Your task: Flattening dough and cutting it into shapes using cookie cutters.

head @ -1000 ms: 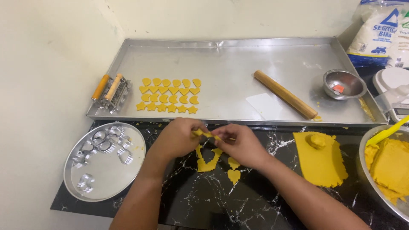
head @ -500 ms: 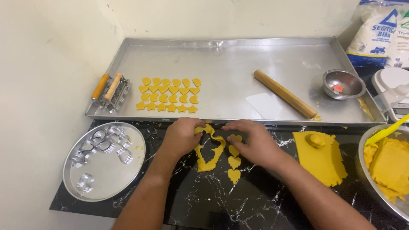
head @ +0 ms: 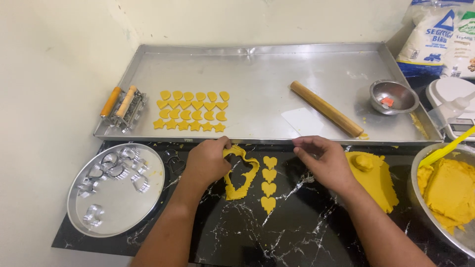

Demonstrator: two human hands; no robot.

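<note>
Black marble table: my left hand (head: 210, 160) fingers pinched on dough scrap strip (head: 241, 173), right hand (head: 324, 160) fingers curled together, empty. Four heart cutouts (head: 269, 183) between. Strip looks soft, tears easily; support near top. Baking tray (head: 257, 74) beyond.

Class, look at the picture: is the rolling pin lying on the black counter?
No, the rolling pin lies on the metal tray, behind the black counter.
</note>
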